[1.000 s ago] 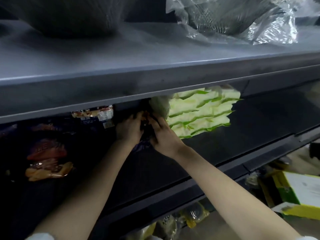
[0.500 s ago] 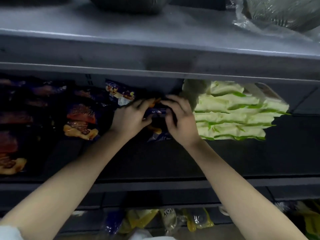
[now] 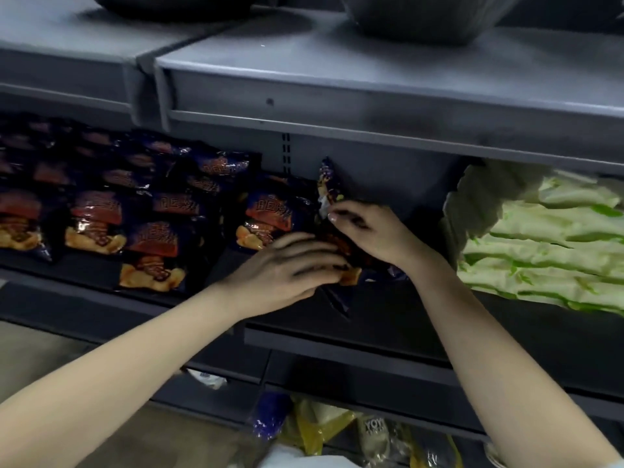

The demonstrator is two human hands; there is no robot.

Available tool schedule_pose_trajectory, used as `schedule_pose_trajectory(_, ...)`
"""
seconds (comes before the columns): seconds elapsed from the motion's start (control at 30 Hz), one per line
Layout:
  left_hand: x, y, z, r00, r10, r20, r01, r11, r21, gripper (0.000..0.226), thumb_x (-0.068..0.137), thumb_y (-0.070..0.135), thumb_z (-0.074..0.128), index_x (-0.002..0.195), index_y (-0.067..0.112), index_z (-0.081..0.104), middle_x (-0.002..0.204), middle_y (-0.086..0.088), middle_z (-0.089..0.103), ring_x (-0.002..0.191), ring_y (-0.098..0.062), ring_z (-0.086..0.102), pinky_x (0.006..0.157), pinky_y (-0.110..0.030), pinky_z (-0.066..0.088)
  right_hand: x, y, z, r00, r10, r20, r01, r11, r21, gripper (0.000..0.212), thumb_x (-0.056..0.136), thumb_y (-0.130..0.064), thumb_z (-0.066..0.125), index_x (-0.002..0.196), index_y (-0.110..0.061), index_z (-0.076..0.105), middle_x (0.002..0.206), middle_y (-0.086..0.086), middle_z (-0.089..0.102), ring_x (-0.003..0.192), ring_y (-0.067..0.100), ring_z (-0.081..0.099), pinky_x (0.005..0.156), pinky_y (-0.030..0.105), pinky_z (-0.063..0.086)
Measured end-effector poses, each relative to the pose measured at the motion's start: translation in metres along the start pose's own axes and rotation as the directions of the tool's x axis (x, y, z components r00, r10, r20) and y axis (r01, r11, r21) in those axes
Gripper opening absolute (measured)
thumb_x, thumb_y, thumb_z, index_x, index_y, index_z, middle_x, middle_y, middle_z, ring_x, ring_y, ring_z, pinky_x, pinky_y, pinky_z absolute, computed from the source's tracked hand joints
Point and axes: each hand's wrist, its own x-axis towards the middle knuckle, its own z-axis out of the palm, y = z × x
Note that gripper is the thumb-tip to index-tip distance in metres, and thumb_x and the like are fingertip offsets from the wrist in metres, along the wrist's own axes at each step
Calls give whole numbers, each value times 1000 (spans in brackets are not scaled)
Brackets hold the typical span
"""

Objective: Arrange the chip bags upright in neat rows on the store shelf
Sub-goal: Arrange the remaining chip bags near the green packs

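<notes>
Dark blue chip bags with red and orange print stand in rows (image 3: pixel 101 214) on the left part of the dark shelf (image 3: pixel 371 319). Both hands hold one such dark blue bag (image 3: pixel 341 288) in the middle of the shelf, right of a standing bag (image 3: pixel 270 214). My left hand (image 3: pixel 287 268) lies over the bag's lower front with fingers curled on it. My right hand (image 3: pixel 368 228) grips its upper right side. Another bag's edge (image 3: pixel 327 184) sticks up behind my right hand. Most of the held bag is hidden by my hands.
A stack of pale green bags (image 3: pixel 540 244) fills the right side of the same shelf. The grey shelf above (image 3: pixel 371 96) overhangs close over the bags. Below, on the floor, lie yellow and blue packets (image 3: pixel 320 430).
The view has shifted left and lower, showing more dark blue bags on the left. Both hands stay on the same bag; my left hand has slid lower on it.
</notes>
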Motion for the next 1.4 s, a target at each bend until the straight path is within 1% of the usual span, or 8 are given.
schedule_pose_trajectory(0.17, -26, -5, -17, 1000, -1, 1, 1, 1000, -16, 26, 84, 10, 64, 102, 17, 46, 117, -1, 66, 121, -19, 51, 109, -42, 32, 10, -24, 13, 990, 27, 135, -22, 999, -35, 36, 93, -44, 49, 126, -32, 55, 125, -12, 58, 111, -1, 49, 82, 1, 34)
schedule_pose_trajectory(0.33, -58, -17, -32, 1000, -17, -14, 18, 1000, 25, 9, 97, 9, 38, 98, 16, 44, 112, -1, 68, 119, -19, 50, 107, -37, 34, 20, -39, 36, 974, 78, 214, -68, 996, -49, 38, 93, -48, 46, 122, -27, 59, 124, -6, 56, 115, 11, 50, 84, 18, 35)
schedule_pose_trajectory(0.6, -94, -50, -51, 995, -98, 30, 98, 995, 11, 16, 85, 6, 45, 93, 19, 49, 112, 7, 68, 123, -19, 48, 109, -41, 30, 29, -50, 55, 917, 212, 337, -229, 973, 11, 58, 80, -52, 65, 127, -24, 45, 124, -10, 53, 117, 9, 48, 93, 25, 41)
schedule_pose_trajectory(0.83, -110, -83, -55, 962, -268, 53, 270, 962, -35, 42, 74, -9, 51, 106, 18, 56, 137, -1, 49, 132, -21, 39, 104, -43, 38, 25, -41, 81, 944, 257, 205, -293, 940, 174, 44, 83, -34, 69, 123, -22, 57, 116, -8, 60, 107, 5, 54, 79, 0, 38)
schedule_pose_trajectory(0.9, -108, -85, -57, 868, -495, -41, 471, 847, -247, 44, 79, -9, 54, 111, 21, 53, 135, 1, 48, 127, -15, 43, 103, -42, 42, 24, -35, 90, 946, 322, 36, -317, 895, 315, 41, 80, -39, 71, 117, -25, 59, 115, -7, 63, 112, 12, 57, 94, 20, 45)
schedule_pose_trajectory(1.0, -93, -73, -54, 577, -817, 27, 594, 396, -700, 46, 82, 11, 66, 120, 26, 43, 130, 11, 49, 119, -5, 49, 100, -27, 44, 21, -36, 102, 847, 496, -190, -257, 696, 670, 57, 68, -47, 77, 117, -25, 58, 120, 0, 64, 111, 18, 60, 94, 41, 50)
schedule_pose_trajectory(1.17, -75, -62, -21, 387, -820, 422, 564, -151, -812, 67, 77, 24, 70, 132, 28, 33, 124, 7, 51, 108, -6, 56, 91, -29, 48, 17, -59, 124, 735, 672, -87, 106, 14, 994, 23, 87, -17, 62, 110, -15, 61, 108, 8, 69, 93, 20, 68, 76, 31, 57)
schedule_pose_trajectory(1.4, -50, -64, -8, 431, -778, 457, 538, -186, -822, 33, 80, 17, 70, 109, 27, 57, 105, 4, 66, 98, -11, 64, 89, -29, 49, 11, -83, 157, 698, 716, -30, 222, -176, 959, 45, 76, -21, 67, 118, -8, 58, 111, 10, 67, 98, 20, 66, 80, 28, 56)
